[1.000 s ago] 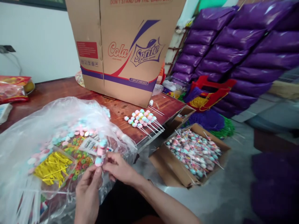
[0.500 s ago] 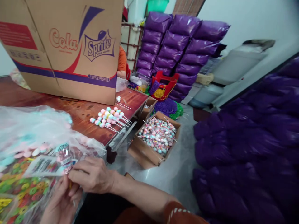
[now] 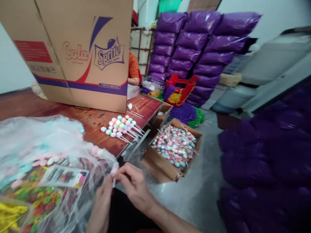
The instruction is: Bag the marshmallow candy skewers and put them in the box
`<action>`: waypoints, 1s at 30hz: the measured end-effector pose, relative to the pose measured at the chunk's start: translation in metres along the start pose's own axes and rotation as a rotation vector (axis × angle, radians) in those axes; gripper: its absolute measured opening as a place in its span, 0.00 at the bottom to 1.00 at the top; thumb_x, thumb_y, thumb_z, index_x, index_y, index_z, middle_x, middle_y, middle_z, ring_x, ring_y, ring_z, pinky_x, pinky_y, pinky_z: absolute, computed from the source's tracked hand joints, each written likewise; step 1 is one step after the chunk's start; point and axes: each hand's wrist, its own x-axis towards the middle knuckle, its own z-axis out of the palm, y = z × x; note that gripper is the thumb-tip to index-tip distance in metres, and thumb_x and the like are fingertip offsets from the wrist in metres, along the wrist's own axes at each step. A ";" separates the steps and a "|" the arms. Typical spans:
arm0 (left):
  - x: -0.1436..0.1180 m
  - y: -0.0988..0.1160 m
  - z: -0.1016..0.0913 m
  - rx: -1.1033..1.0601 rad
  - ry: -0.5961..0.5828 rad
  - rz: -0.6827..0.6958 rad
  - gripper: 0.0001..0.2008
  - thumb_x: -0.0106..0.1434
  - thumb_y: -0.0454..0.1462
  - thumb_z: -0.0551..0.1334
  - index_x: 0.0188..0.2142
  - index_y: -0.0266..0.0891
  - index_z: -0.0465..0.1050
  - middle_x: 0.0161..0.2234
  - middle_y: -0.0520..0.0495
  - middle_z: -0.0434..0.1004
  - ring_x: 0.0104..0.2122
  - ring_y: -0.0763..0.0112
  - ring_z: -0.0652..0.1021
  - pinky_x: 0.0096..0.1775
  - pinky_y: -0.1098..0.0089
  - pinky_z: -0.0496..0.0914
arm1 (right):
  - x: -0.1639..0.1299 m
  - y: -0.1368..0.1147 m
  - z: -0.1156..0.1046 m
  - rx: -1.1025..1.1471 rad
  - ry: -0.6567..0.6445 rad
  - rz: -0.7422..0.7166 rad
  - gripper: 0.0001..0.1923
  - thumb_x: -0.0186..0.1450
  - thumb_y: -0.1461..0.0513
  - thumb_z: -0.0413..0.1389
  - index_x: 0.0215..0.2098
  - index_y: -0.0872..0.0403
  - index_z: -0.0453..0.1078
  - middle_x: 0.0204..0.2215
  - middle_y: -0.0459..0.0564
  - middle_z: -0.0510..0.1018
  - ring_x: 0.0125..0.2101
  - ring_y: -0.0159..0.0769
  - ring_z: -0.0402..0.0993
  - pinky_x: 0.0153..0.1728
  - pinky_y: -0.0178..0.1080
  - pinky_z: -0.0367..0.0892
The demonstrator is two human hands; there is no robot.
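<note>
Pinching a small pink-and-white marshmallow candy on a thin white stick (image 3: 114,171) between both hands just past the near table edge: left hand (image 3: 101,204) closing thumb and fingers on the stick from below, right hand (image 3: 134,186) gripping the candy end with its fingertips pressed together. Lying at far left, a crumpled clear plastic bag of pastel candies and coloured ring sweets (image 3: 41,161), spilling across the reddish-brown wooden table (image 3: 94,121) and touching the left hand. Standing behind it, a big brown cardboard carton printed Cola and Sprite (image 3: 73,51). Resting mid-table, well apart from the hands, a row of finished pastel marshmallow skewers (image 3: 120,127). Sitting on the grey floor to the right, an open cardboard box heaped with wrapped candy sticks (image 3: 173,147). Rising beyond, stacked shiny purple sacks (image 3: 199,48).
</note>
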 end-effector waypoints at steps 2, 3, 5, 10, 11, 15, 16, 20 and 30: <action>-0.006 0.000 0.013 0.018 -0.163 -0.123 0.19 0.56 0.51 0.69 0.32 0.36 0.82 0.34 0.41 0.81 0.39 0.57 0.78 0.41 0.64 0.72 | -0.012 0.004 -0.009 0.063 0.002 0.095 0.11 0.69 0.59 0.54 0.31 0.54 0.75 0.28 0.47 0.77 0.31 0.34 0.73 0.36 0.35 0.66; -0.008 0.000 0.019 0.022 -0.188 -0.104 0.17 0.57 0.49 0.69 0.32 0.36 0.82 0.37 0.41 0.81 0.41 0.58 0.78 0.45 0.63 0.71 | -0.019 0.007 -0.013 0.107 -0.006 0.169 0.12 0.69 0.57 0.54 0.33 0.53 0.77 0.29 0.48 0.78 0.32 0.35 0.74 0.36 0.36 0.67; -0.009 -0.002 0.030 0.056 -0.136 -0.043 0.11 0.58 0.44 0.69 0.30 0.37 0.82 0.37 0.42 0.81 0.40 0.60 0.78 0.46 0.63 0.70 | -0.033 0.016 -0.020 0.168 -0.048 0.346 0.15 0.67 0.52 0.57 0.34 0.53 0.78 0.26 0.48 0.76 0.30 0.36 0.72 0.33 0.35 0.67; -0.002 -0.015 0.041 0.283 -0.112 0.176 0.03 0.56 0.35 0.70 0.26 0.41 0.82 0.32 0.43 0.79 0.37 0.61 0.77 0.44 0.61 0.70 | -0.052 0.049 -0.032 0.359 0.043 0.623 0.18 0.54 0.48 0.69 0.25 0.55 0.76 0.18 0.44 0.67 0.19 0.27 0.59 0.19 0.31 0.57; 0.000 -0.014 0.037 0.319 -0.102 0.231 0.02 0.57 0.35 0.69 0.28 0.42 0.82 0.34 0.43 0.80 0.38 0.61 0.77 0.44 0.61 0.70 | -0.050 0.057 -0.038 0.417 0.131 0.640 0.17 0.52 0.49 0.70 0.26 0.54 0.76 0.19 0.44 0.67 0.19 0.27 0.58 0.19 0.31 0.56; 0.015 0.004 -0.013 0.528 0.233 0.496 0.04 0.63 0.37 0.64 0.34 0.44 0.80 0.37 0.42 0.78 0.42 0.58 0.76 0.49 0.57 0.68 | -0.021 0.092 -0.078 0.582 0.462 0.679 0.16 0.47 0.52 0.72 0.30 0.51 0.77 0.22 0.43 0.68 0.17 0.23 0.51 0.17 0.30 0.54; 0.022 0.009 -0.031 0.624 0.352 0.531 0.04 0.63 0.37 0.64 0.35 0.43 0.79 0.38 0.42 0.77 0.43 0.57 0.75 0.49 0.56 0.68 | -0.012 0.099 -0.087 0.590 0.521 0.713 0.18 0.47 0.50 0.71 0.29 0.51 0.77 0.23 0.43 0.69 0.17 0.23 0.51 0.16 0.31 0.54; 0.048 0.015 -0.090 0.975 0.641 0.502 0.12 0.57 0.35 0.68 0.42 0.40 0.75 0.42 0.40 0.73 0.44 0.53 0.73 0.48 0.55 0.67 | 0.008 0.102 -0.083 0.512 0.521 0.717 0.19 0.45 0.51 0.71 0.29 0.53 0.78 0.25 0.45 0.72 0.18 0.24 0.56 0.16 0.31 0.55; 0.051 0.008 -0.113 0.729 0.560 0.442 0.06 0.62 0.40 0.64 0.33 0.40 0.78 0.30 0.47 0.77 0.29 0.67 0.75 0.36 0.68 0.67 | 0.006 0.028 0.068 0.110 -0.178 0.262 0.12 0.65 0.54 0.59 0.39 0.53 0.76 0.30 0.49 0.78 0.28 0.35 0.72 0.30 0.36 0.68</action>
